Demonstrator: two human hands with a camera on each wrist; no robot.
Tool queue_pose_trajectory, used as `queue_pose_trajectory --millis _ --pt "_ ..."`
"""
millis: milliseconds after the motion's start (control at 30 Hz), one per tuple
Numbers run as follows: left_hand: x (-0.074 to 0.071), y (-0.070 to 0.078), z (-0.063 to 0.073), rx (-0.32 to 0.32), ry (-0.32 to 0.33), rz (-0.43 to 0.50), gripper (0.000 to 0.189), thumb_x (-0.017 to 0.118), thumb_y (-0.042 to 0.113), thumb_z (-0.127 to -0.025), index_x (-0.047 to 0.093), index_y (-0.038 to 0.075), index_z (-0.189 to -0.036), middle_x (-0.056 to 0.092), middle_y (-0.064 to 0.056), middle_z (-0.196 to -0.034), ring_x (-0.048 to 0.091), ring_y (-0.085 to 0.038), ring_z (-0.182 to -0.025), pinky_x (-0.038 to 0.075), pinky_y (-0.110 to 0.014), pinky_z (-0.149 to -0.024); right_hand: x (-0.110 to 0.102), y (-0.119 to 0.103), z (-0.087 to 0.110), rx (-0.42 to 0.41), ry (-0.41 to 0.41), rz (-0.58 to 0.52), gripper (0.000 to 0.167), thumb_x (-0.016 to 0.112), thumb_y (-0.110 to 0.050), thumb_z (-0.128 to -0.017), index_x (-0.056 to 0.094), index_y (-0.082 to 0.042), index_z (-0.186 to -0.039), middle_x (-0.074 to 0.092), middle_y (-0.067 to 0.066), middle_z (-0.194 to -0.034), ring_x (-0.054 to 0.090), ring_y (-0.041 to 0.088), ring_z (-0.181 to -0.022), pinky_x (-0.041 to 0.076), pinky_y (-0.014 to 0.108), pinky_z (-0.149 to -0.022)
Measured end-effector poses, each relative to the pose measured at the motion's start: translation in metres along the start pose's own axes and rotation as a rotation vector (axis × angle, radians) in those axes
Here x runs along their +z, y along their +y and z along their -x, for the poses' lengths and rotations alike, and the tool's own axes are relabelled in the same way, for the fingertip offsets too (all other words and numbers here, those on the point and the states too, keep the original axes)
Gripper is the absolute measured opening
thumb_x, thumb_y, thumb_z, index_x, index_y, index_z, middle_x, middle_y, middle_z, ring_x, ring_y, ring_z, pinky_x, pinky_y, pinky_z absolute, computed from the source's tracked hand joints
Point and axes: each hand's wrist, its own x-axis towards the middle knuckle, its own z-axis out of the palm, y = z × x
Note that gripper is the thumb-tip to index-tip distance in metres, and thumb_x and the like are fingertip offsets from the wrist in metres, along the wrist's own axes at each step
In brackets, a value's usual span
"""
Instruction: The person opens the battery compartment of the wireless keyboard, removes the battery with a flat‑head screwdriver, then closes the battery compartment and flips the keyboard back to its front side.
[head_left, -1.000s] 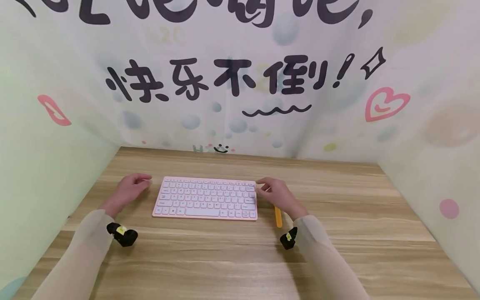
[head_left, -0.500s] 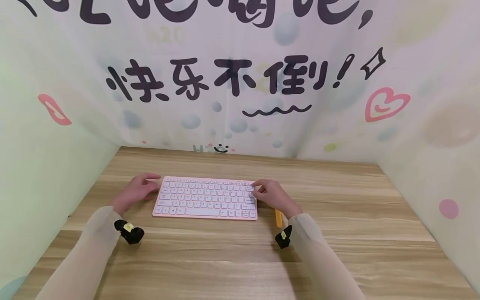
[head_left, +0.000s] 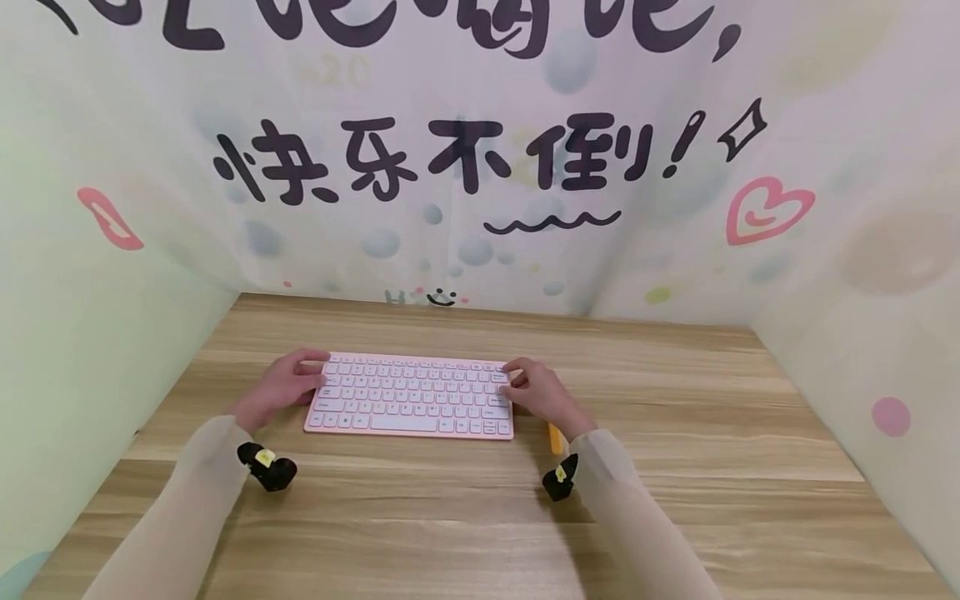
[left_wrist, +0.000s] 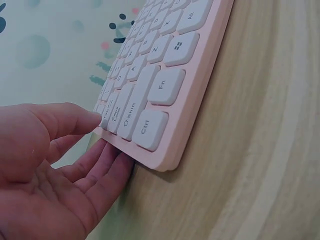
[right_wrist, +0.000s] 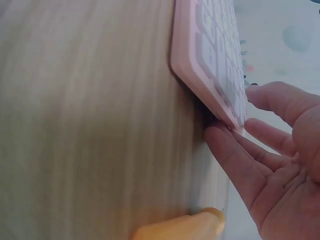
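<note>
A pink keyboard [head_left: 412,396] with white keys lies on the wooden table. At its left end, my left hand [head_left: 283,385] grips the edge: in the left wrist view the thumb [left_wrist: 82,120] lies at the top keys while other fingers reach under the keyboard's side. My right hand [head_left: 540,393] holds the opposite end, its fingers [right_wrist: 240,157] at the lower edge and its thumb above the keys. Whether that thumb presses the keys is hard to tell. The right fingertips are partly hidden beneath the keyboard.
A small orange strip-like object [head_left: 555,439] lies right of the keyboard, partly hidden by my right wrist. Behind the table [head_left: 420,517] hangs a printed white cloth [head_left: 360,275], with pale walls at both sides. Black wrist cameras sit on both sleeves.
My left hand has moved right to the keyboard's left edge and taken hold of it. The right hand has shifted slightly left onto the right edge. The keyboard stays in place.
</note>
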Motion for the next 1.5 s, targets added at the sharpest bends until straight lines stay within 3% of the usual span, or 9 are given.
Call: queue_pose_trajectory --millis 433,800,1100,1300,1500 --pt "0.004 -0.001 -0.002 -0.021 0.008 0.049 0.049 0.046 0.002 -0.093 0.028 -0.004 -0.138 0.039 -0.031 -0.128 0.05 -0.033 -0.107 0.049 -0.033 -0.082 0.013 -0.001 0.006 -0.012 0.113 -0.053 0.042 0.068 -0.009 -0.082 0.054 -0.001 -0.12 0.059 0.008 -0.087 0.057 0.017 -0.077 0.05 0.025 -0.063" --pt "0.004 -0.004 0.001 -0.019 0.035 0.094 0.05 0.048 0.001 -0.092 0.029 -0.004 -0.139 0.038 -0.03 -0.13 0.051 -0.032 -0.107 0.049 -0.03 -0.081 0.014 -0.007 0.006 0.0 0.103 0.001 0.044 0.067 -0.008 -0.082 0.053 0.0 -0.123 0.06 0.009 -0.089 0.056 0.017 -0.077 0.049 0.025 -0.062" --pt "0.0 0.001 0.006 0.037 -0.01 0.19 0.047 0.039 -0.003 -0.095 0.026 -0.006 -0.14 0.036 -0.032 -0.131 0.053 -0.022 -0.104 0.048 -0.03 -0.083 0.01 -0.009 0.007 0.014 0.091 0.005 0.046 0.066 -0.007 -0.083 0.052 0.0 -0.126 0.059 0.008 -0.086 0.054 0.016 -0.072 0.048 0.024 -0.056" --pt "-0.003 0.006 0.01 0.051 -0.031 0.231 0.049 0.042 -0.003 -0.094 0.026 -0.005 -0.141 0.035 -0.033 -0.134 0.054 -0.018 -0.104 0.048 -0.031 -0.084 0.006 -0.009 0.009 0.002 0.101 0.023 0.044 0.067 -0.006 -0.082 0.054 0.0 -0.124 0.06 0.009 -0.088 0.055 0.017 -0.074 0.048 0.024 -0.058" --pt "-0.005 0.006 0.012 0.066 -0.054 0.319 0.051 0.045 -0.001 -0.094 0.024 -0.004 -0.141 0.034 -0.033 -0.135 0.057 -0.006 -0.096 0.048 -0.028 -0.084 0.0 -0.012 0.011 0.009 0.098 0.027 0.044 0.068 -0.008 -0.082 0.055 0.0 -0.123 0.061 0.011 -0.092 0.056 0.018 -0.078 0.049 0.025 -0.06"
